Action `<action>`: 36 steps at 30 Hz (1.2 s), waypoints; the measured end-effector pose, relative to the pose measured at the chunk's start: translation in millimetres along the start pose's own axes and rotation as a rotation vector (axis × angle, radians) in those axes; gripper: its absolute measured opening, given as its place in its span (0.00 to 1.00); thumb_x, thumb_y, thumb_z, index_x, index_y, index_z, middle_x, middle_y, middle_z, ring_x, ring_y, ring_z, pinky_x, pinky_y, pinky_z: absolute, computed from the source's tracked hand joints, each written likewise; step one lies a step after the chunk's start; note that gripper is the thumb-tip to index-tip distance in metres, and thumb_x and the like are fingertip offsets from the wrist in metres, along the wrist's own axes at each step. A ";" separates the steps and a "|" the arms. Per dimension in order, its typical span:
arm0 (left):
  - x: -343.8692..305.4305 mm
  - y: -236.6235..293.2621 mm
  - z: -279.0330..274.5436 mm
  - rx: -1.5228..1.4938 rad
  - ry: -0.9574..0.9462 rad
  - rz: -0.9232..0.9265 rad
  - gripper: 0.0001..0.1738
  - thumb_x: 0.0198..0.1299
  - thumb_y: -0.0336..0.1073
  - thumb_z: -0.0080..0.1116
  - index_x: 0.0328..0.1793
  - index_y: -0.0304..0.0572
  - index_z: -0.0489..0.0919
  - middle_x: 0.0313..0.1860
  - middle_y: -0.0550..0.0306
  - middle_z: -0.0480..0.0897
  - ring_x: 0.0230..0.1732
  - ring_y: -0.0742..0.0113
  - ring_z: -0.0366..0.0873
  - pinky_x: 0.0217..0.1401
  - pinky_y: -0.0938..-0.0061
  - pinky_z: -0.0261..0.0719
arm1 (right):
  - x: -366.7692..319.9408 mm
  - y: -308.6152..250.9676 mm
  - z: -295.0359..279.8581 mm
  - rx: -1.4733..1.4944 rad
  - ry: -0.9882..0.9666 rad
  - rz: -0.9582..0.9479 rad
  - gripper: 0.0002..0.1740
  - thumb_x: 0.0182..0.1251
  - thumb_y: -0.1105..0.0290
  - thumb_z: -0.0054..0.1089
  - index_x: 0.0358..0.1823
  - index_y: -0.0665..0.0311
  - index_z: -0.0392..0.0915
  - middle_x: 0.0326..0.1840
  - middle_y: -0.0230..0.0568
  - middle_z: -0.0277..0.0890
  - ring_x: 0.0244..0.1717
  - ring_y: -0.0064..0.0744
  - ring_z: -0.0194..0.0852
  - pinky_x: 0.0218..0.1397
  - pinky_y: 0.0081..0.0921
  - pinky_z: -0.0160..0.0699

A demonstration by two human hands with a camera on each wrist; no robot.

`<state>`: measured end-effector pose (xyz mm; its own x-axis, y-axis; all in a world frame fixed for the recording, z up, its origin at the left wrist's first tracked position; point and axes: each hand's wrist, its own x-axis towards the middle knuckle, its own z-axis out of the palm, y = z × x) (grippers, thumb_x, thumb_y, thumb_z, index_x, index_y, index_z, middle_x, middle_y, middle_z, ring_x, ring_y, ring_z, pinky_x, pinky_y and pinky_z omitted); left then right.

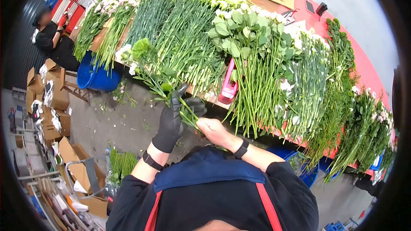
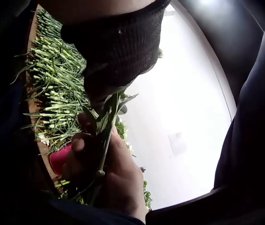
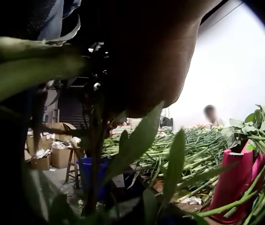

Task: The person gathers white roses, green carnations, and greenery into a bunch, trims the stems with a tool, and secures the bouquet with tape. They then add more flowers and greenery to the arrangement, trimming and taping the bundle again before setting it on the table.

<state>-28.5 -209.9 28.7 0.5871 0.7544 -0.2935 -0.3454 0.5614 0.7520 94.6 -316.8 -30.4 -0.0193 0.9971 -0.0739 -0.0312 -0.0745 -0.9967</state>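
A small bunch of flowers (image 1: 142, 50), with a fluffy green head, white blooms and leafy stems, slants across the front of me in the head view. My left hand (image 1: 170, 117), in a black glove, holds it around the middle of the stems. Bare, my right hand (image 1: 213, 131) grips the lower stem ends just beside the glove. From the left wrist, leafy stems (image 2: 105, 145) run between the dark glove cuff and the bare right hand (image 2: 125, 180). Close leaves (image 3: 139, 143) and a thick stem (image 3: 34, 70) fill the right wrist view below my hand (image 3: 165, 70).
Rows of cut flowers (image 1: 167, 38) cover the long table, stems toward me. A pink holder (image 1: 229, 86) stands at its edge among leafy stems (image 1: 252, 85). Left are a blue bucket (image 1: 96, 76), cardboard boxes (image 1: 58, 92) and another person (image 1: 53, 38). Green stems (image 1: 122, 161) stand behind my left elbow.
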 end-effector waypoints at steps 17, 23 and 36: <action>10.0 38.8 -34.9 -0.038 -0.150 0.006 0.39 0.65 0.58 0.52 0.73 0.40 0.59 0.24 0.65 0.68 0.23 0.76 0.61 0.35 0.70 0.69 | 67.3 48.8 -154.0 -1.002 0.811 0.432 0.14 0.51 0.62 0.67 0.34 0.65 0.83 0.28 0.48 0.81 0.31 0.46 0.81 0.40 0.35 0.79; 15.0 105.2 -94.9 -0.008 -0.081 -0.172 0.18 0.71 0.45 0.49 0.61 0.47 0.73 0.28 0.62 0.73 0.19 0.79 0.59 0.29 0.74 0.68 | 40.6 49.2 -152.5 -0.616 1.057 0.167 0.13 0.55 0.67 0.68 0.35 0.69 0.78 0.28 0.38 0.77 0.28 0.24 0.73 0.32 0.23 0.72; 40.5 187.3 -198.0 -0.063 -0.282 -0.200 0.24 0.70 0.50 0.49 0.65 0.45 0.69 0.26 0.63 0.72 0.21 0.75 0.64 0.31 0.73 0.72 | -9.4 -31.7 -132.6 -1.039 1.551 0.018 0.14 0.72 0.67 0.51 0.52 0.69 0.74 0.39 0.41 0.78 0.38 0.30 0.74 0.44 0.26 0.73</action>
<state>-214.4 -6.9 40.9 0.8236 0.5091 -0.2501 -0.2428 0.7150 0.6556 228.3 -321.6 -2.5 0.8174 0.1653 0.5518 0.5144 -0.6406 -0.5701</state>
